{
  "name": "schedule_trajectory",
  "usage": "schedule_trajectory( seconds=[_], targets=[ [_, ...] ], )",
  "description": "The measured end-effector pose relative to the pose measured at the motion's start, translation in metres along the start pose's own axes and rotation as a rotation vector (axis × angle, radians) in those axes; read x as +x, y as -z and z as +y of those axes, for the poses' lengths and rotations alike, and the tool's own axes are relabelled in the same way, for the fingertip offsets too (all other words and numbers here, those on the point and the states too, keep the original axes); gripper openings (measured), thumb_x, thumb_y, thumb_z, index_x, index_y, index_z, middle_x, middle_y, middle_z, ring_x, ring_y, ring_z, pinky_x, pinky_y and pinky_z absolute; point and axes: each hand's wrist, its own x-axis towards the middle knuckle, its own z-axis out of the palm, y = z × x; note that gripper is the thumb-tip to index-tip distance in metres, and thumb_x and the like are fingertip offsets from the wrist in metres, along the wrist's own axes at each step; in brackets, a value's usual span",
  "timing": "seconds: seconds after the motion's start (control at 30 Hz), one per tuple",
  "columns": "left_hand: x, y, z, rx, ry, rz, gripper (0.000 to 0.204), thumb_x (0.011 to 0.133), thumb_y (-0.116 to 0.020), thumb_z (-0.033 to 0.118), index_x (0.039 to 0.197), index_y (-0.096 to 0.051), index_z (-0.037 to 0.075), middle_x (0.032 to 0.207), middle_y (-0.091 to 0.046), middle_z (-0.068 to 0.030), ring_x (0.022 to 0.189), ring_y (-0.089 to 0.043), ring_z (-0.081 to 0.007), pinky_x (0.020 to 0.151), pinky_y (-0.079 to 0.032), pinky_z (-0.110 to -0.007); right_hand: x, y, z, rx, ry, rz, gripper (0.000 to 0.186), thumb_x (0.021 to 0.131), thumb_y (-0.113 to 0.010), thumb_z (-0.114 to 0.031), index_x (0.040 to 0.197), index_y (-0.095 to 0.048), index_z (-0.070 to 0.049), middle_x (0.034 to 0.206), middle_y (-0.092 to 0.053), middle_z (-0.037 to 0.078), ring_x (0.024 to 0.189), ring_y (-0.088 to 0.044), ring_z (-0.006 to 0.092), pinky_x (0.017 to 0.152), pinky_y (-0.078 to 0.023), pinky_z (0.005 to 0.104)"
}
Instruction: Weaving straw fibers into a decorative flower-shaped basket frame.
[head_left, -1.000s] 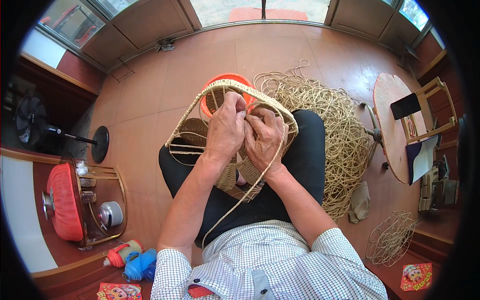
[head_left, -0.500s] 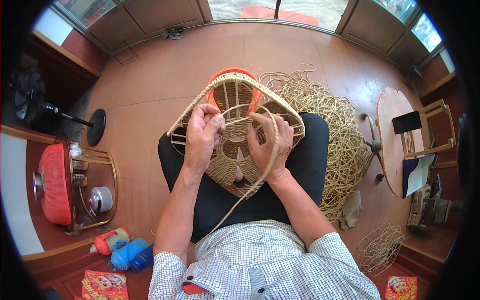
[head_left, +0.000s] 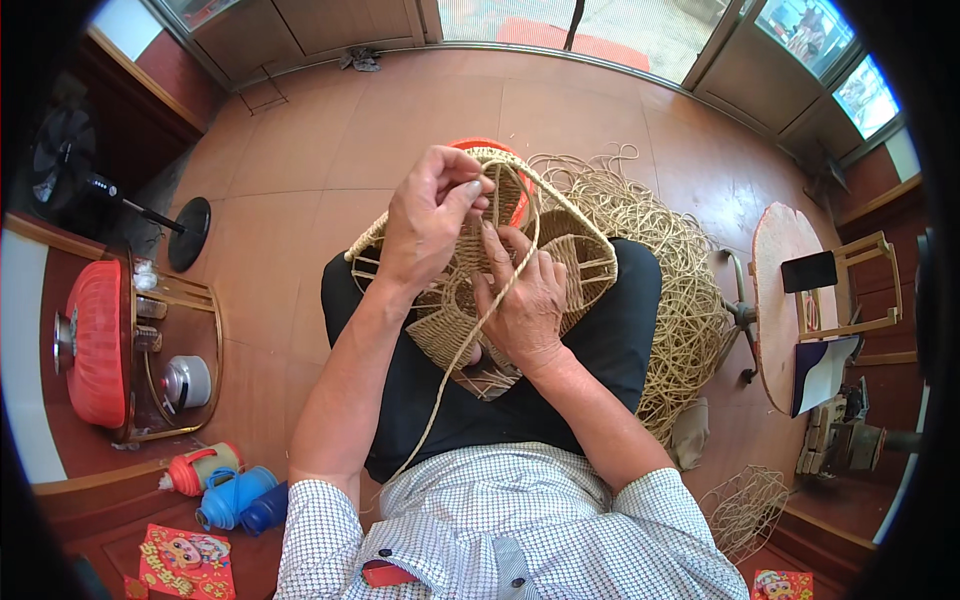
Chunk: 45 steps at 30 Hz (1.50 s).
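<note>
Basket (head_left: 560, 265), half-woven tan cord on a wire frame, rests on my lap; left hand (head_left: 430, 215) pinches the cord strand (head_left: 470, 335), right hand (head_left: 525, 300) grips the weave.

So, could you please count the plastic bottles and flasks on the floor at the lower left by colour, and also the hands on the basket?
Orange plastic flask with white cap: 1
Light blue plastic bottle: 1
Dark blue bottle: 1
Hands on the woven straw basket over a wire frame, left hand pulling the straw cord, right hand: 2
Total: 5
</note>
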Motion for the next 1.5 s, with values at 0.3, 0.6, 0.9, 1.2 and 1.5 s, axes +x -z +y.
schedule_trajectory(
  seconds=[0.3, 0.6, 0.9, 1.2, 1.5],
  targets=[
    [-0.013, -0.009, -0.003, 0.602, -0.232, 0.134, 0.016, 0.105, -0.070, 0.006, 0.117, -0.059, 0.003, 0.096, -0.072, -0.0098, 0.083, -0.073, -0.0217, 0.076, -0.060, -0.037, 0.006, 0.003, 0.001, 0.054, -0.062, -0.073, 0.059, 0.089, -0.082, -0.022, 0.145, -0.066, -0.014, 0.131, -0.063, 0.007, 0.105, -0.063, 0.0284, 0.088, -0.045, 0.0454],
    [-0.017, -0.005, -0.007, 0.664, -0.169, 0.032, 0.021, 0.104, -0.070, 0.005, 0.116, -0.052, 0.003, 0.093, -0.069, -0.0184, 0.085, -0.072, -0.0413, 0.078, -0.057, -0.049, 0.008, 0.000, 0.001, 0.114, -0.104, -0.059, 0.055, 0.088, -0.085, -0.024, 0.140, -0.070, -0.015, 0.129, -0.065, 0.007, 0.108, -0.065, 0.0287, 0.089, -0.045, 0.0462],
    [-0.050, 0.005, -0.008, 0.751, -0.160, 0.175, 0.029, 0.097, -0.065, -0.001, 0.122, -0.051, 0.006, 0.096, -0.068, -0.0174, 0.086, -0.073, -0.0383, 0.076, -0.058, -0.052, 0.014, -0.004, -0.004, 0.165, -0.039, 0.119, 0.041, 0.091, -0.082, -0.019, 0.131, -0.075, -0.019, 0.113, -0.064, 0.004, 0.099, -0.064, 0.0253, 0.084, -0.045, 0.0433],
    [-0.056, 0.034, 0.001, 1.018, -0.157, 0.269, 0.031, 0.094, -0.063, 0.002, 0.122, -0.054, 0.010, 0.077, -0.066, -0.0145, 0.074, -0.072, -0.0398, 0.070, -0.058, -0.053, 0.037, -0.021, -0.010, 0.177, -0.012, 0.113, 0.012, 0.093, -0.082, -0.026, 0.103, -0.081, -0.019, 0.093, -0.059, 0.000, 0.088, -0.059, 0.0248, 0.081, -0.045, 0.0428],
    [-0.103, 0.227, -0.009, 1.297, 0.007, 0.568, 0.030, 0.090, -0.068, 0.002, 0.119, -0.063, 0.011, 0.084, -0.067, -0.0163, 0.081, -0.070, -0.0355, 0.076, -0.055, -0.049, 0.043, -0.023, -0.018, 0.171, -0.069, 0.091, 0.015, 0.092, -0.082, -0.030, 0.086, -0.077, -0.017, 0.091, -0.060, 0.001, 0.091, -0.058, 0.0239, 0.080, -0.043, 0.0418]
  ],
)
